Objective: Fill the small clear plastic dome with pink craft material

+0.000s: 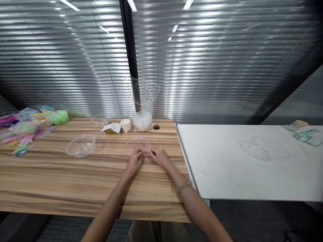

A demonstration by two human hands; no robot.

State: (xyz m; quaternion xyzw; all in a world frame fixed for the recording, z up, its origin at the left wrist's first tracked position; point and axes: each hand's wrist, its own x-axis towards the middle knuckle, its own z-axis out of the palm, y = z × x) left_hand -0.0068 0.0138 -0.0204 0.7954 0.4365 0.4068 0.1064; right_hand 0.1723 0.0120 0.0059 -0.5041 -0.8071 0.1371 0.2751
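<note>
Clear glossy plastic bowl, matt grained wood table

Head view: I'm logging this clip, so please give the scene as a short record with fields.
left hand: fingertips on near rim of clear bowl
right hand: on the same rim; bead bracelet on wrist
surface: wooden table
left of hands: second clear bowl, colourful packets
behind: paper cup, plastic bag
right: white table with another clear bowl

- A clear plastic bowl sits upright on the wooden table, near its right end, empty.
- Its near rim meets the fingertips of the left hand and right hand, one at each side.
</note>
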